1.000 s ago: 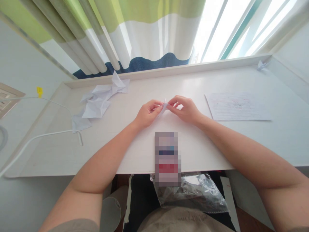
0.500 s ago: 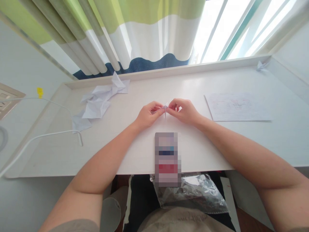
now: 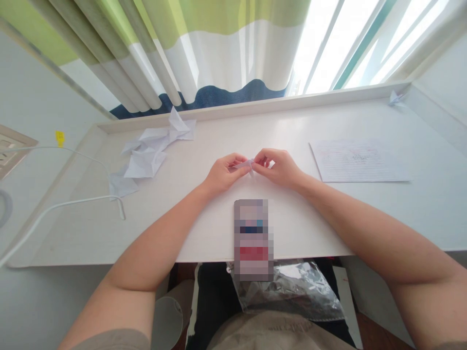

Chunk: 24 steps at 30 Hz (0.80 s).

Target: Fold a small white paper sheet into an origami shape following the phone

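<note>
A small piece of folded white paper [image 3: 251,164] is pinched between my two hands, a little above the middle of the white desk [image 3: 204,228]. My left hand [image 3: 229,171] grips its left side between thumb and fingers. From the other side my right hand [image 3: 276,166] holds it, thumb and index finger pressed together and almost touching the left fingertips. Much of the paper is hidden behind the fingers. Closer to my body, a phone-shaped object [image 3: 253,238], blurred by pixelation, reaches over the desk's front edge.
Several folded white papers [image 3: 146,163] lie at the back left. A lined sheet or pad [image 3: 361,161] rests at right, and a small folded paper [image 3: 397,99] sits in the far right corner. A white cable [image 3: 73,204] crosses the left side. Clear plastic [image 3: 306,289] covers my lap.
The folded paper has turned between my fingers: its thin upright edge now tilts, and more of it shows toward my left hand. Both hands stay almost in place.
</note>
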{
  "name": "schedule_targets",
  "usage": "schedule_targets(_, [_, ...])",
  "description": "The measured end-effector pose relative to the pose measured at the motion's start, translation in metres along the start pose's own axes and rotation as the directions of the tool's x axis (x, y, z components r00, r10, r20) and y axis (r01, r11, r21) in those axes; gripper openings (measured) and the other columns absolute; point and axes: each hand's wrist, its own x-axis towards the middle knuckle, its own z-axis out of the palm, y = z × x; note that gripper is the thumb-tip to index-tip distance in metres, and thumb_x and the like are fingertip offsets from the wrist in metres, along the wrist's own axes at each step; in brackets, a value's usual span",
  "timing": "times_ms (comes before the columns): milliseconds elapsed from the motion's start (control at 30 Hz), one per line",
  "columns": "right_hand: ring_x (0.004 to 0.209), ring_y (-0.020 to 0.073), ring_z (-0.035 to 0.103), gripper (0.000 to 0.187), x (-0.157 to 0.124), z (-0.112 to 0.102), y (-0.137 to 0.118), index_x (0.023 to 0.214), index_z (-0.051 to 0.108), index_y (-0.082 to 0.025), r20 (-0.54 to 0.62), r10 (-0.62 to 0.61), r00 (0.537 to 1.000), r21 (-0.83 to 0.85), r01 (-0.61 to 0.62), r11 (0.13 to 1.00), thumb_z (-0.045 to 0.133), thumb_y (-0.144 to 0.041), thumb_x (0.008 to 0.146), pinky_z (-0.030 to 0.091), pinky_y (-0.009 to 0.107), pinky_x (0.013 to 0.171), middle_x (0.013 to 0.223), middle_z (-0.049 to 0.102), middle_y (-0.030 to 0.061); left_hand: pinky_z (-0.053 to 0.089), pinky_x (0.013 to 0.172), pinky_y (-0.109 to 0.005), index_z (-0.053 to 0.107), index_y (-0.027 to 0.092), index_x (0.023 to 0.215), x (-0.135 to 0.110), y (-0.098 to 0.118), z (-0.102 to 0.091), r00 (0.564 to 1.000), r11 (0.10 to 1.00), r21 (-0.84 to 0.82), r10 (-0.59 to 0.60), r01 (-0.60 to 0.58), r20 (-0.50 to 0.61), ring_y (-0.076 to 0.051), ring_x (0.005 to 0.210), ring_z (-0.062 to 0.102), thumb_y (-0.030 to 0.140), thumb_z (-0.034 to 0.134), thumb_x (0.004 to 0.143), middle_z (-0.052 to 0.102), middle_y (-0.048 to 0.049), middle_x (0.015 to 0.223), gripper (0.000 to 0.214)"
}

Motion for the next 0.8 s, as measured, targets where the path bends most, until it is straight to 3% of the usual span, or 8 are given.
schedule_targets(367, [0.069, 0.0165, 0.064, 0.018, -0.0006, -0.0010, -0.0034, 0.080, 0.069, -0.022, 0.002, -0.002, 1.000, 0.006, 0.002, 1.000, 0.072, -0.037, 0.090, 0.053, 0.035, 0.068, 0.075, 0.074, 0.0022, 0.056, 0.089, -0.034, 0.077, 0.021, 0.100, -0.0006, 0.0002, -0.0009, 1.000, 1.000, 0.018, 0.011, -0.011, 0.009, -0.019, 0.092, 0.073, 0.055, 0.085, 0.087, 0.082, -0.0070, 0.101, 0.037])
schedule_targets(800, [0.070, 0.0171, 0.065, 0.018, -0.0009, -0.0011, -0.0049, 0.079, 0.069, -0.023, 0.010, 0.025, 1.000, -0.003, -0.025, 1.000, 0.073, -0.037, 0.090, 0.054, 0.034, 0.069, 0.076, 0.075, 0.0022, 0.056, 0.084, -0.032, 0.076, 0.021, 0.099, -0.0005, -0.0001, -0.0003, 1.000, 1.000, 0.027, 0.005, -0.005, 0.012, -0.018, 0.089, 0.073, 0.058, 0.085, 0.086, 0.082, -0.0064, 0.099, 0.040])
